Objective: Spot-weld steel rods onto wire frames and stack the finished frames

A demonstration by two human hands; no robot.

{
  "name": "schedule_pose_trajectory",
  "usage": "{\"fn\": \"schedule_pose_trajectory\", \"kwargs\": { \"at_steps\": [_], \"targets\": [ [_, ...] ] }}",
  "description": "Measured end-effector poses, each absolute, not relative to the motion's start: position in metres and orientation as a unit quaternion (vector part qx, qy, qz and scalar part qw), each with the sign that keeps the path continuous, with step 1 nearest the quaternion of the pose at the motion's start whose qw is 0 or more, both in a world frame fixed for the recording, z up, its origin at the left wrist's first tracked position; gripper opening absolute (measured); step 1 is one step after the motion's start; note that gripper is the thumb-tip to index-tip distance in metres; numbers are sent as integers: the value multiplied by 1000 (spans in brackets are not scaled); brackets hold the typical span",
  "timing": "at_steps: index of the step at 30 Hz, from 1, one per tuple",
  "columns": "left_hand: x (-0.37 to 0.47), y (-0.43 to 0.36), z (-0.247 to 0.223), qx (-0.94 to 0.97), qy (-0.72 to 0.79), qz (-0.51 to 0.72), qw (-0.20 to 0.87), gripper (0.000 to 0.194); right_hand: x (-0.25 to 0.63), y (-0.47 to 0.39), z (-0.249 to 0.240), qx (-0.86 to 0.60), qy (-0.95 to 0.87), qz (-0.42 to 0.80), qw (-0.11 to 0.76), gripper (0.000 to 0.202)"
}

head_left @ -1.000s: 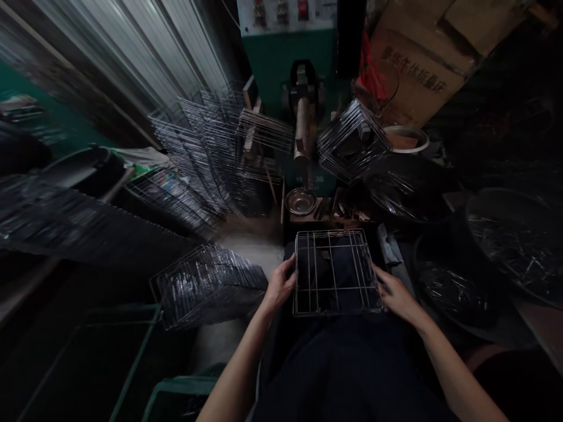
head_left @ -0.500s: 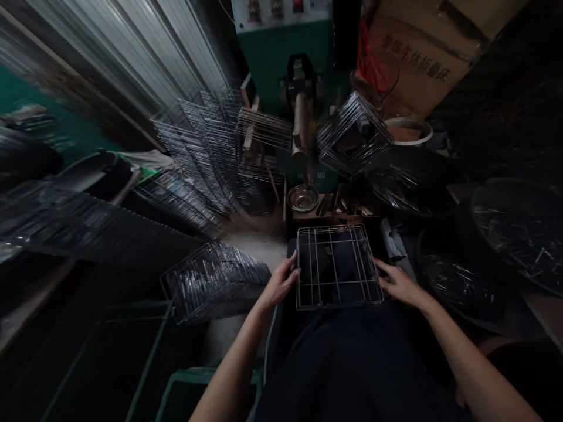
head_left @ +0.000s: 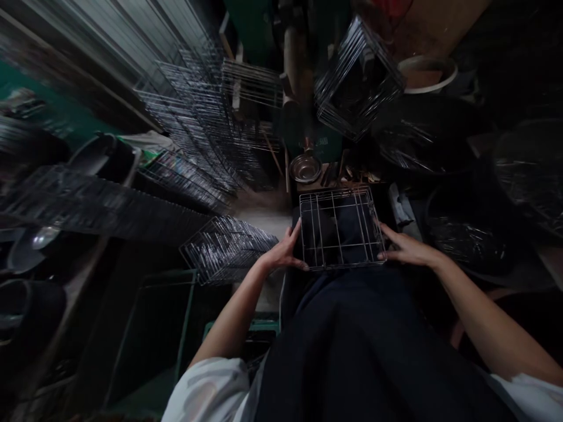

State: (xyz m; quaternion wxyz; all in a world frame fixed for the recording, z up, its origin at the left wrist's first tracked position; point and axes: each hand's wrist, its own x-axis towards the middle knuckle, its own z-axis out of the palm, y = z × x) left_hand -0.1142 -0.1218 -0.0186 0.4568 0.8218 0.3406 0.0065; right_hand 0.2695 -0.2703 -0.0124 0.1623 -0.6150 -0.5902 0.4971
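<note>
A rectangular wire rack (head_left: 336, 228), perhaps a small stack of them, lies over my dark-clothed lap. Its left edge is gripped by my left hand (head_left: 281, 252), thumb at the near corner and fingers further up the side. On the opposite edge, my right hand (head_left: 409, 248) holds the frame between thumb and fingers. Left of my left hand leans a bundle of similar wire racks (head_left: 231, 249). Beyond the held rack sits a small round metal bowl (head_left: 305, 168) on a wooden ledge, below the cylindrical arm (head_left: 290, 64) of a green machine.
Tall stacks of wire racks (head_left: 193, 117) stand at the back left. More wire frames (head_left: 358, 79) hang right of the machine arm. Dark tubs with loose metal wire pieces (head_left: 466, 231) crowd the right. A green metal frame (head_left: 187, 316) stands low at left.
My view has tipped downward, so the surroundings sit higher. The rack is still between both hands; my left hand's thumb now reaches to its near corner.
</note>
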Motion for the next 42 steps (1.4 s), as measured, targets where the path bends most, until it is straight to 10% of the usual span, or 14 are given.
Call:
{"fn": "schedule_pose_trajectory", "kwargs": {
  "at_steps": [11, 20, 33, 42],
  "targets": [
    [-125, -61, 64, 820, 349, -8, 454, 86, 258, -293, -11, -592, -611, 457, 261, 92],
    [-16, -63, 161, 877, 186, -42, 440, 112, 233, -335, 8, -597, -608, 411, 325, 70],
    [-45, -150, 211, 968, 215, 108, 77, 95, 208, -292, 63, -565, -559, 228, 563, 17],
    [-21, -113, 132, 959, 223, 173, 22, 64, 343, -329, 12, -808, -393, 63, 434, 23]
  ]
}}
